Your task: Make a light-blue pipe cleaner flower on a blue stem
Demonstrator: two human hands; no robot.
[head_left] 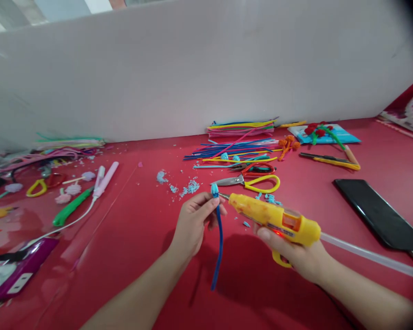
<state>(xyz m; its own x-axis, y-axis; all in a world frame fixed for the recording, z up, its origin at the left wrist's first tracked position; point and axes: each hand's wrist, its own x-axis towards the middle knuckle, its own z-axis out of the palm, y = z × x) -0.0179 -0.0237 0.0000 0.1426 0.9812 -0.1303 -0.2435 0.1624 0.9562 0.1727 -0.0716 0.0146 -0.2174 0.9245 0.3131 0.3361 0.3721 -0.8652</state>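
Note:
My left hand [194,222] pinches a blue pipe cleaner [219,247] near its top, where a small light-blue tuft [214,189] sits. The stem hangs down toward me over the red table [131,238]. My right hand [298,254] grips a yellow hot glue gun [275,219]. Its metal nozzle [223,196] points left and touches the stem just under the tuft. A clear glue stick [371,256] sticks out behind the gun to the right.
Yellow-handled scissors [254,182] and red-handled pliers [258,168] lie just beyond the hands, with a pile of coloured pipe cleaners [237,142] behind. Light-blue scraps [189,187] are scattered nearby. A black phone [378,213] lies at right. More tools and pipe cleaners [65,151] sit at left.

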